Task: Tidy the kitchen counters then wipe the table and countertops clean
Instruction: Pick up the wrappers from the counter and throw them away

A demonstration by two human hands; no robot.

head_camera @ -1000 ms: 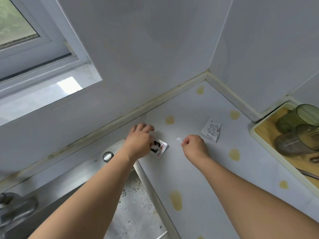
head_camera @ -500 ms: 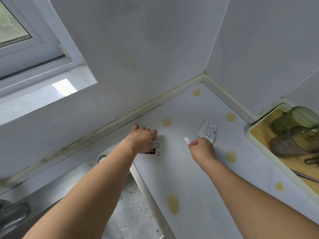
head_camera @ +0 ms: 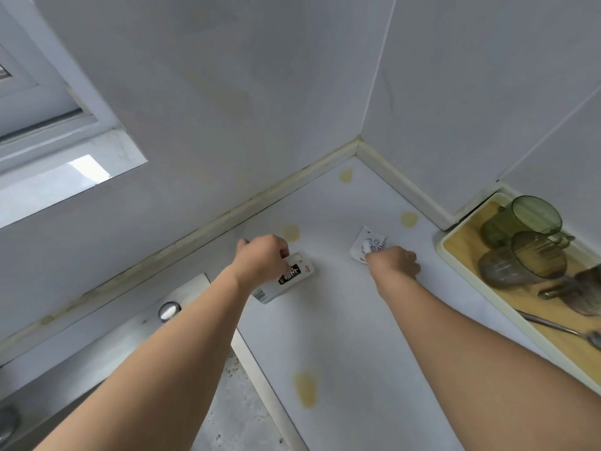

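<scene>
Our left hand (head_camera: 263,258) pinches the thin, black-labelled white sachet (head_camera: 287,277) on the pale worktop (head_camera: 341,336) while our right fingers (head_camera: 374,255) pinch the small white printed packet (head_camera: 366,244); both seem light, limp, slippery, best lifted by an edge

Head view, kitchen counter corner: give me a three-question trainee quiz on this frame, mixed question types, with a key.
1. True or false: the left hand grips the white packet with a black label.
2. Which hand reaches the small white printed sachet: (a) left, (b) right hand?
3. Where do the two translucent green plastic mugs lie?

Key
1. True.
2. b.
3. On their sides in the cream-rimmed wooden tray, at the right.
</scene>
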